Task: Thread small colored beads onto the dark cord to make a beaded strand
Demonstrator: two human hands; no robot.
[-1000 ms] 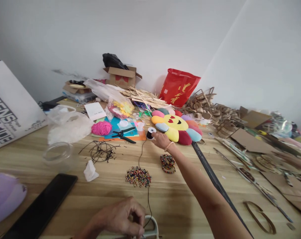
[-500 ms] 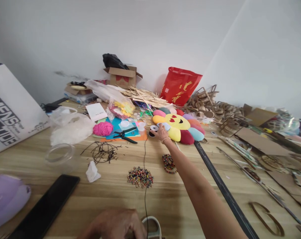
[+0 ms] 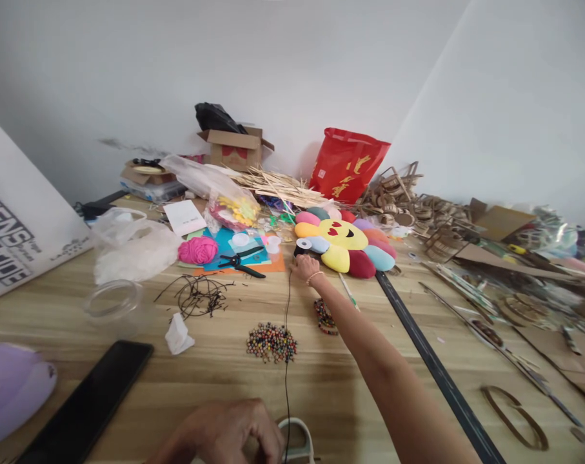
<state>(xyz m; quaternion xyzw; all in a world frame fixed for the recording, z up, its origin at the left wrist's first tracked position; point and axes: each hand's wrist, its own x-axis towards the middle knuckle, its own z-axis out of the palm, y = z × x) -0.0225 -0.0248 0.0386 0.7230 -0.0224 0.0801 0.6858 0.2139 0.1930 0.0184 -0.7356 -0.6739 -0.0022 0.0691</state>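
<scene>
My right hand [image 3: 306,268] reaches across the table with its fingers bent around a black cord [image 3: 287,309], just in front of a spool [image 3: 304,246] wound with dark cord. From there the cord runs toward me over a pile of small multicoloured beads [image 3: 271,343]. Close to the bottom edge, my left hand [image 3: 237,430] is closed, with the cord at its fingertips; the lower part of its grip is cut off. Strung bead bracelets [image 3: 325,317] lie beside my right forearm.
A flower-shaped plush cushion [image 3: 344,236] sits right of the spool. To the left are pliers [image 3: 241,260], pink yarn [image 3: 198,250], black cord scraps [image 3: 202,298], a clear container [image 3: 113,303] and a phone [image 3: 86,406]. A dark strip [image 3: 427,361] lies on the right.
My right hand has drawn back slightly from the spool toward the left and nearer to me, leaving the spool in plain sight. My left hand has barely moved.
</scene>
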